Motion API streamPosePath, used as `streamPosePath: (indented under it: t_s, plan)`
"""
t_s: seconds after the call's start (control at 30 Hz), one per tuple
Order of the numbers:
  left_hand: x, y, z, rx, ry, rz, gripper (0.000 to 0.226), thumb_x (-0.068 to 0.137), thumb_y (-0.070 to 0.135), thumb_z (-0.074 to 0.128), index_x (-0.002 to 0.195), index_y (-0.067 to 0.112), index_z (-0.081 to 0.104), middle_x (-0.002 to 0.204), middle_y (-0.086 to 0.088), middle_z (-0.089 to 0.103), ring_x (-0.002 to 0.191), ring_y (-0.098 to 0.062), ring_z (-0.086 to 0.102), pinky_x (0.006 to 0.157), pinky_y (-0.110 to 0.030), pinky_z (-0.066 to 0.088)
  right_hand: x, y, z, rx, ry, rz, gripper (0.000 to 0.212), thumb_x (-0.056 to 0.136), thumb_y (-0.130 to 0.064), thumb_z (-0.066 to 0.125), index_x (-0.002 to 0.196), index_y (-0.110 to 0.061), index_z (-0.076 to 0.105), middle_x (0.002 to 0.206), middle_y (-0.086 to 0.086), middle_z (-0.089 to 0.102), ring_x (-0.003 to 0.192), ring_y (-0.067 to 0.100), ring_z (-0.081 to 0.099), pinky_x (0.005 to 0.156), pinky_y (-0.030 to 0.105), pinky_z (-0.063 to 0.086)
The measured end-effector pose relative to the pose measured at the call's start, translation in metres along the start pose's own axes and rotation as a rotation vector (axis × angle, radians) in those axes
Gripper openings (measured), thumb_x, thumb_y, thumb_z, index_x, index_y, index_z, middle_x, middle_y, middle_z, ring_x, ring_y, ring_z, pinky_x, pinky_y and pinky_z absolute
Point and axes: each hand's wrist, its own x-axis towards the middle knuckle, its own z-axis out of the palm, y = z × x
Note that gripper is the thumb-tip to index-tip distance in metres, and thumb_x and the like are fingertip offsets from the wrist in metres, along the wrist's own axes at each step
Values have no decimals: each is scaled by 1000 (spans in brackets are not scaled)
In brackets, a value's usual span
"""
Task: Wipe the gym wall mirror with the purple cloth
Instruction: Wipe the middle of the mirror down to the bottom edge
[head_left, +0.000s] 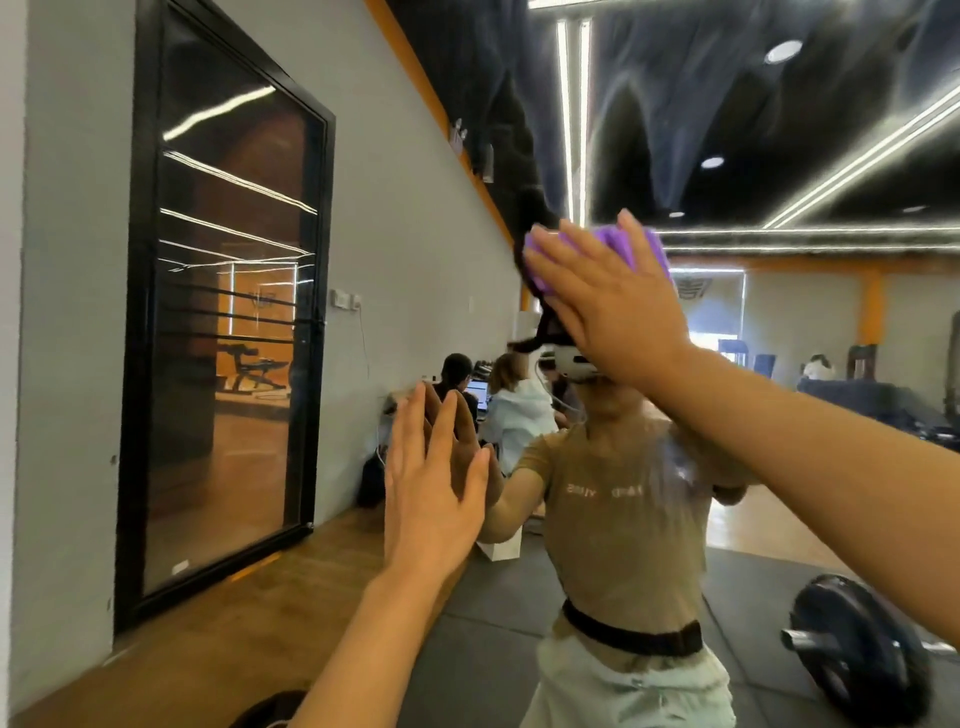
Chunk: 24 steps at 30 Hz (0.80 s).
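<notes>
far left: black-framed glass door (223, 322) in the grey wall, apart from the work. left hand (434, 483) flat on the gym wall mirror (779, 322), fingers straight and spread, holding nothing. right hand (613, 306) higher and to the right, palm and straight fingers pressing the purple cloth (602, 247) against the glass. cloth lies under and just above the fingertips, so right hand does the wiping. weight plate (857, 649) reflected low right.
</notes>
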Motion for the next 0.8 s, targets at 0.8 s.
streamPosePath:
  t_s: [0.8]
  plan:
    - [-17, 50, 46, -111, 115, 25, 60, 100, 40, 45, 149, 48, 11, 148, 43, -20, 147, 3, -10, 123, -45, 13, -67, 35, -12, 33, 36, -87, 47, 101, -27, 42, 147, -21, 47, 153, 3, 46, 144, 27, 39, 120, 56, 9]
